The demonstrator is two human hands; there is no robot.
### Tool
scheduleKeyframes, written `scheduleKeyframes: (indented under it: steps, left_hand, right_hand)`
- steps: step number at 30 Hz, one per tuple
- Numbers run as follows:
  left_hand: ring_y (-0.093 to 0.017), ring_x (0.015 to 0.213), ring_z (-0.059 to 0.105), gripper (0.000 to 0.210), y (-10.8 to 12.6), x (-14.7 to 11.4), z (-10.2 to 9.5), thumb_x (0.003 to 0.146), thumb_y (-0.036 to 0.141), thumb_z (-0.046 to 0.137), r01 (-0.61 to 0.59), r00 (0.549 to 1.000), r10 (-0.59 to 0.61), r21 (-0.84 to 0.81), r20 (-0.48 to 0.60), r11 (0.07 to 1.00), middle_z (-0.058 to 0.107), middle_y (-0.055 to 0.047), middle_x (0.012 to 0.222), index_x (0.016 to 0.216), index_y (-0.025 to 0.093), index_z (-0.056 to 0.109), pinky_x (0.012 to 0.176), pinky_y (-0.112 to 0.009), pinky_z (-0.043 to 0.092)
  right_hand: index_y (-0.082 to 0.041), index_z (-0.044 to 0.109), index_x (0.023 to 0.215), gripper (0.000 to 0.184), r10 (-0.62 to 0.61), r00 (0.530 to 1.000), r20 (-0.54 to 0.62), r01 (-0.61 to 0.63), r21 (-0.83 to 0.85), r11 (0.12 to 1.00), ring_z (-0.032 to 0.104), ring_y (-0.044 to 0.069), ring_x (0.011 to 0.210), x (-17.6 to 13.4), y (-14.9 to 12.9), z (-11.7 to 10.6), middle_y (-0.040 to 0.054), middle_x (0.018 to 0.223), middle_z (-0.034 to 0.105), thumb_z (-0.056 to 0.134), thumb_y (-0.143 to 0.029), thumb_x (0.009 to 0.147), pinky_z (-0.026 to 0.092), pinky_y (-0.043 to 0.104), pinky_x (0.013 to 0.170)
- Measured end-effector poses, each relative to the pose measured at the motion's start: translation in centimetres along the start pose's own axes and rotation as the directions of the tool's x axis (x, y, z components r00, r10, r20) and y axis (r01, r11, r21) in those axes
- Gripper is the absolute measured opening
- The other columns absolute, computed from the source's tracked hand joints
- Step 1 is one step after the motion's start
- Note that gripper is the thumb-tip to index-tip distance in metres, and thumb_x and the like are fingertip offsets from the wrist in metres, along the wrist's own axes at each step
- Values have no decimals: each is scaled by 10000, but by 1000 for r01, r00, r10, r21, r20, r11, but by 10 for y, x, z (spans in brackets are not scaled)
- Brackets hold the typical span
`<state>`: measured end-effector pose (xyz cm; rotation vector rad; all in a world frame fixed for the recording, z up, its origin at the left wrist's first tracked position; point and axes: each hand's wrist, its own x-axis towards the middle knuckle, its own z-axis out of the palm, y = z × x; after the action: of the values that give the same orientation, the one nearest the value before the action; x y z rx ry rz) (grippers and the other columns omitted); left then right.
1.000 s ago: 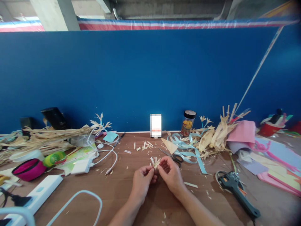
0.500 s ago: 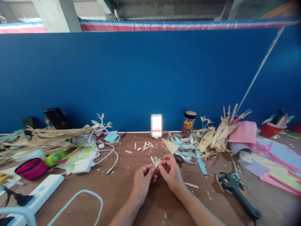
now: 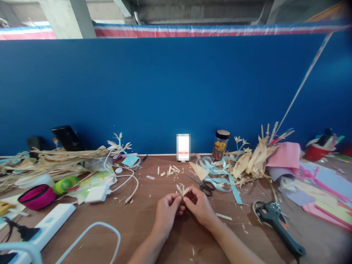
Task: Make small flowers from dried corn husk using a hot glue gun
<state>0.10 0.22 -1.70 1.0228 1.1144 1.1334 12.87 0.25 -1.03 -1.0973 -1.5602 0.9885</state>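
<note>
A small flower-like bundle of pale dried husk strips (image 3: 182,190) rises between my two hands, above the middle of the brown table. My left hand (image 3: 168,211) pinches its base between thumb and fingers. From the other side, my right hand (image 3: 199,205) has thumb and fingertips closed on the husk strips. The lower end of the bundle is hidden by my fingers. Just beyond my right hand lie black-handled scissors (image 3: 206,187), beside a triangular piece of husk (image 3: 199,171) and a curled light blue ribbon (image 3: 220,179). Cut husk scraps (image 3: 172,170) are scattered farther back.
A glue gun (image 3: 279,227) lies at the right, near coloured papers (image 3: 327,211). A black-lidded jar (image 3: 220,145) and a husk heap (image 3: 251,161) stand behind. At left are a power strip (image 3: 45,227), white cables, a pink pouch (image 3: 37,197) and long dried husks (image 3: 63,157).
My right hand has shifted slightly left and down, closer to my left hand, closing on the husk bundle. The scissors' handles now show more fully.
</note>
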Motion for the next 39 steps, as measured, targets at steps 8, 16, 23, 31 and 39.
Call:
scheduleKeyframes:
  steps: [8, 16, 23, 31, 39]
  left_hand:
    - [-86, 508, 555, 239, 1, -1, 0, 686, 331, 585, 17, 1000, -17, 20, 14, 1000, 622, -9, 617, 791, 118, 612, 476, -177, 451]
    - [-98, 518, 565, 249, -1, 1, -1, 662, 335, 605, 4, 1000, -4, 15, -6, 1000, 623, -5, 626, 794, 124, 609, 494, -194, 460]
    - [-90, 517, 562, 243, 2, 0, 0, 652, 324, 617, 21, 1000, -21, 10, -1, 1000, 628, -10, 641, 786, 121, 613, 500, -188, 459]
    - [-91, 510, 561, 255, 3, -2, 1, 620, 319, 645, 31, 999, -31, -13, -17, 999, 627, -2, 636, 789, 131, 610, 495, -192, 460]
    - [-90, 514, 553, 228, 2, -2, 1, 649, 334, 618, -14, 1000, 14, 10, -5, 1000, 619, -5, 626, 749, 130, 618, 492, -180, 447]
  right_hand:
    - [-179, 486, 713, 37, 25, 999, -31, -24, 28, 999, 504, 116, 603, 2, 3, 0, -23, 640, 523, 470, -164, 743, 395, 211, 564]
    - [-175, 479, 728, 9, 39, 997, -64, -36, 50, 998, 503, 121, 616, 5, 7, -2, -21, 653, 521, 476, -169, 735, 395, 218, 580]
    - [-177, 479, 700, 34, 25, 999, -38, -24, 23, 999, 502, 119, 610, 3, 6, -1, -28, 636, 518, 478, -177, 734, 391, 213, 573]
    - [-174, 495, 703, 35, 22, 1000, -10, -22, 27, 999, 504, 118, 603, 3, 5, -2, -23, 632, 533, 483, -183, 735, 397, 210, 563]
    - [-170, 498, 717, 93, 39, 999, -17, -38, 69, 997, 514, 119, 608, 1, -3, -1, -13, 639, 540, 485, -252, 759, 414, 217, 575]
